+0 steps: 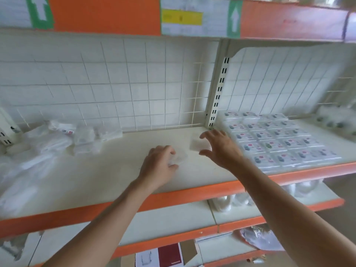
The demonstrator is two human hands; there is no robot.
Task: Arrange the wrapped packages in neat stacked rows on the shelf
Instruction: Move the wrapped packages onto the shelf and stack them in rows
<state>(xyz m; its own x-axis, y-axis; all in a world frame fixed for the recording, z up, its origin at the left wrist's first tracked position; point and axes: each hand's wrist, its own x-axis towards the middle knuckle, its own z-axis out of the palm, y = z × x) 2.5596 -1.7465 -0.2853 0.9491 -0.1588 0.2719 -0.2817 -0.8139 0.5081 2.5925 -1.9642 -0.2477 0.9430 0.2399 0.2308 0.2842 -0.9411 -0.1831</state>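
A cream shelf with an orange front edge (192, 191) is seen from above, closed at the far side by a white wire-grid back panel (134, 83) and divided by a slotted cream upright (217, 93). To the right of the upright, flat wrapped packages with small printed labels (279, 143) are laid in tight rows that reach almost to the orange edge. At the far left a loose heap of clear wrapped packages (81, 135) is piled against the grid. A broad stretch of cream board shows between the heap and the rows, and both hands are held over it. A small clear wrapped package (180, 157) is enclosed by the curled grip of the left hand (159, 162), low over the board. A flat whitish wrapped package (197, 145) is pinched in the wide-spread grip of the right hand (221, 149), between thumb and fingertips, just left of the nearest row; its outline is blurred.
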